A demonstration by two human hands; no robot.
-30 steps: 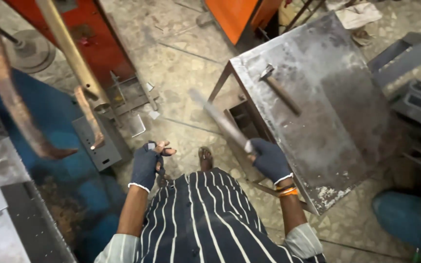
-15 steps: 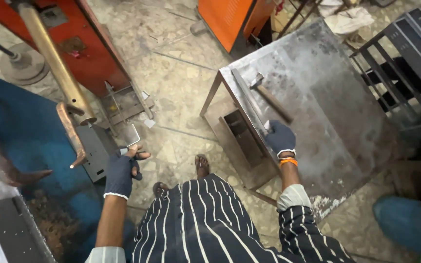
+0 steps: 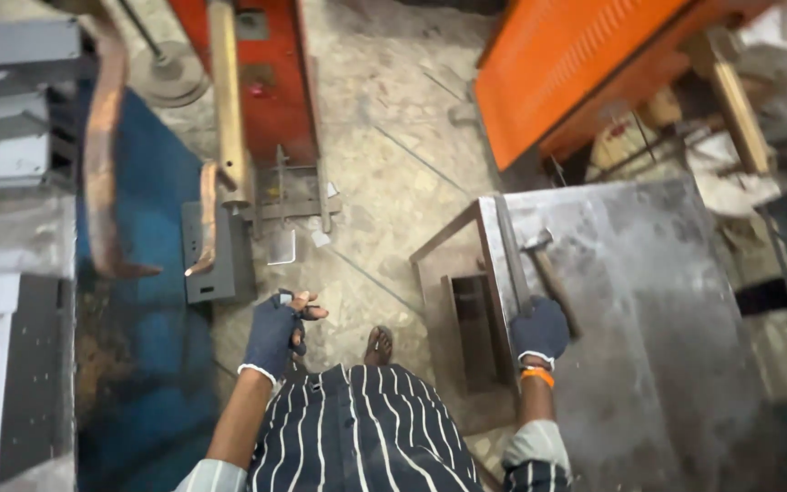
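My right hand [image 3: 539,330], in a dark blue glove with an orange wristband, grips the near end of a long flat metal strip [image 3: 508,251]. The strip lies along the left edge of a steel table [image 3: 649,301]. A hammer [image 3: 546,264] with a wooden handle lies on the table just right of the strip, its handle touching my glove. My left hand [image 3: 275,333], in a matching glove with bare fingertips, hangs over the floor in front of my striped apron [image 3: 366,428]. Its fingers are loosely curled, and something small may sit at the fingertips.
A red machine [image 3: 270,73] with a brass bar [image 3: 225,100] and a grey foot pedal box [image 3: 216,251] stands ahead on the left. A curved copper arm [image 3: 102,155] hangs over a blue base. An orange cabinet [image 3: 576,64] stands at the back right. My sandalled foot [image 3: 377,344] shows on the stone floor.
My right hand brought the metal strip down from the air and laid it along the table's left edge. My left hand stayed in front of me. My view shifted towards the table.
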